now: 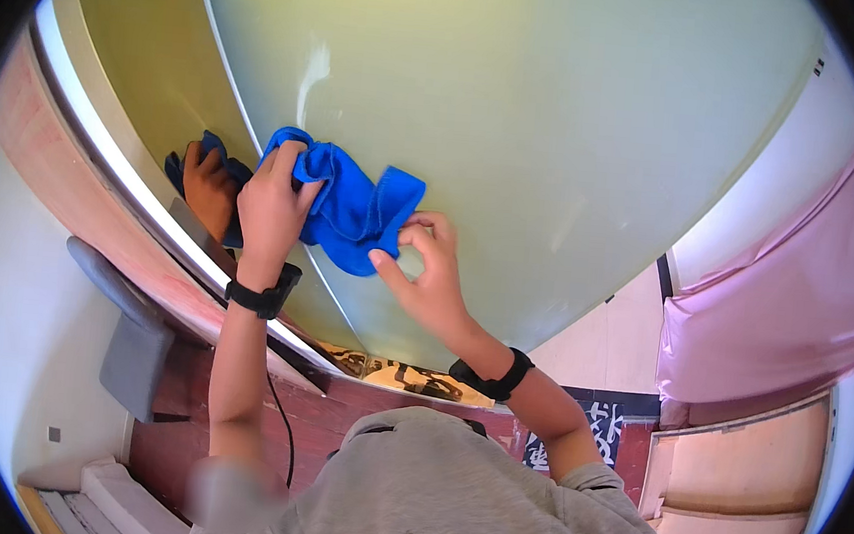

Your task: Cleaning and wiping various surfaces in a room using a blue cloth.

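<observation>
A bunched blue cloth (349,208) lies against a large, pale, glossy panel (527,139). My left hand (274,202) grips the upper left part of the cloth, fingers bent into its folds, near a thin light seam (225,63) in the surface. At the cloth's lower right, my right hand (430,275) has its thumb on the edge and its fingers curled around behind it. White streaky marks (313,73) show on the panel above the cloth. Left of the seam, a darker reflective strip (132,40) mirrors my left hand and the cloth. Both wrists wear black bands.
A grey chair (136,353) stands at the left by a white wall. A black cable (287,422) runs down over the reddish floor (181,383). Pink fabric (778,295) hangs at the right, above a light wooden piece of furniture (745,473). A dark mat (606,424) bears writing.
</observation>
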A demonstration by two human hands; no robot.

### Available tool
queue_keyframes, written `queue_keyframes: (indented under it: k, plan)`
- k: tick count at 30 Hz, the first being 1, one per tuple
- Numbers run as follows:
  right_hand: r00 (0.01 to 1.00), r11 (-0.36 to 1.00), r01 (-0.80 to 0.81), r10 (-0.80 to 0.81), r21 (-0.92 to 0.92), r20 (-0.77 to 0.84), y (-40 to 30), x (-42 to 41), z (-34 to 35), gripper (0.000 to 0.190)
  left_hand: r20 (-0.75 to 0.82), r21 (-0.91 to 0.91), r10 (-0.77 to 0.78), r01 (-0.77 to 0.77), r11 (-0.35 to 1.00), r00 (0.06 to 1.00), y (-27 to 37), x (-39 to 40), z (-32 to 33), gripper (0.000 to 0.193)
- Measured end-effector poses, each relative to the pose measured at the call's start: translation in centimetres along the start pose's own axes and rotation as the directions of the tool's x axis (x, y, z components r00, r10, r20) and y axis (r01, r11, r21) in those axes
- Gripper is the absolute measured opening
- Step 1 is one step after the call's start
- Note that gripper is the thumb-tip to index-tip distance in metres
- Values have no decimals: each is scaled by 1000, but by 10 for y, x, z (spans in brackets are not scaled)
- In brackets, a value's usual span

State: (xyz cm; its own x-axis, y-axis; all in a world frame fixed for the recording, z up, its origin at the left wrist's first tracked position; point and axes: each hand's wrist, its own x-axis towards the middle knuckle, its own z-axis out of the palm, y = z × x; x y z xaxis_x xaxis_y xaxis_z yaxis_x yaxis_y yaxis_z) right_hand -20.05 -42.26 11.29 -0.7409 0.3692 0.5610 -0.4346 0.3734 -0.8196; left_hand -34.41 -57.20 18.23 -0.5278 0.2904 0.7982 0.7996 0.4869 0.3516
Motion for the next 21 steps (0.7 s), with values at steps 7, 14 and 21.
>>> queue_keyframes:
  k: [7,14,21]
  plan:
    - [706,635,702,-677,-322,205,27,-53,-61,34,75,-358,-200,214,909,977,-24,-85,-39,15]
    - [601,866,214,248,-452,760,27,-77,-33,63,115,-254,-73,101,962,991,4,-130,-66,47]
    - [787,975,223,-181,2,590,-37,-58,19,50,499,-640,-347,608,470,794,44,-167,-40,65]
